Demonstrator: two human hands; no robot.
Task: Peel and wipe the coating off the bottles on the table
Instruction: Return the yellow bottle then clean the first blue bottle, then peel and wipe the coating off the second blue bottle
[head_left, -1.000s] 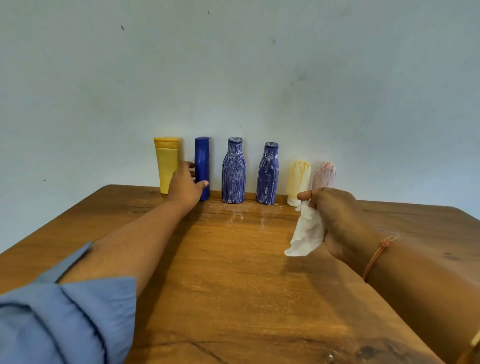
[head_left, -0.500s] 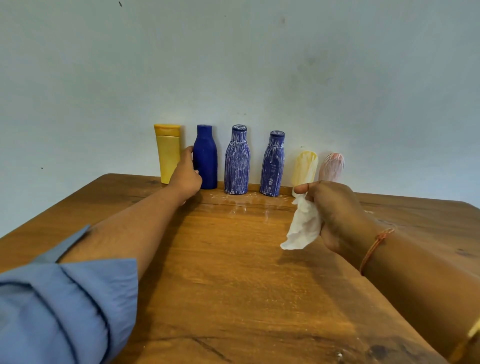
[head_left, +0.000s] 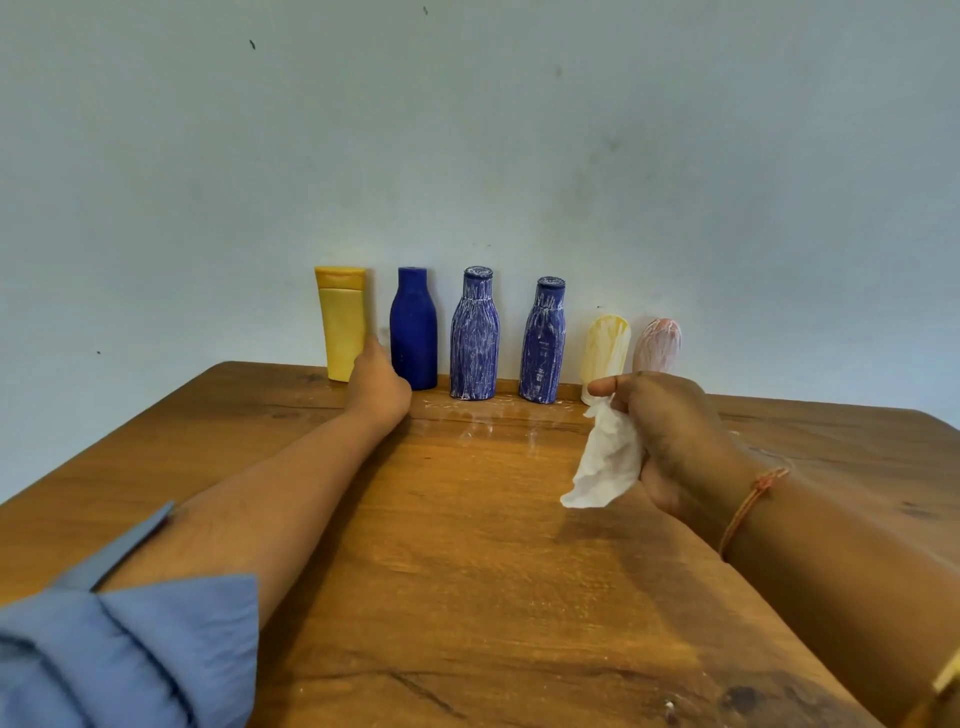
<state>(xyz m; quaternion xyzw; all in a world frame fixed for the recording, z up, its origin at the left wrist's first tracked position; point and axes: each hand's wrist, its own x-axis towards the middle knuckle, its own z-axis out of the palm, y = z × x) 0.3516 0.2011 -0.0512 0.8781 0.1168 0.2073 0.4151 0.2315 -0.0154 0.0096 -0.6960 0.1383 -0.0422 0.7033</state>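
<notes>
Several bottles stand in a row against the wall at the table's far edge. From the left: a clean yellow tube (head_left: 343, 325), a clean dark blue bottle (head_left: 414, 328), two blue bottles streaked with white coating (head_left: 474, 335) (head_left: 543, 343), a cream bottle (head_left: 607, 349) and a pink bottle (head_left: 657, 345), both smeared white. My left hand (head_left: 378, 387) sits low between the yellow tube and the clean blue bottle, fingers loosely curled, gripping nothing. My right hand (head_left: 670, 441) grips a crumpled white tissue (head_left: 605, 460) in front of the cream and pink bottles.
The wooden table (head_left: 467, 571) reaches back to a pale blue wall. White residue smears (head_left: 488, 421) lie on the wood in front of the streaked bottles. A dark knot and a crack mark the near edge.
My left hand has let go of the clean blue bottle, which now stands broad side on beside the yellow tube. My right hand with the tissue has stayed nearly still.
</notes>
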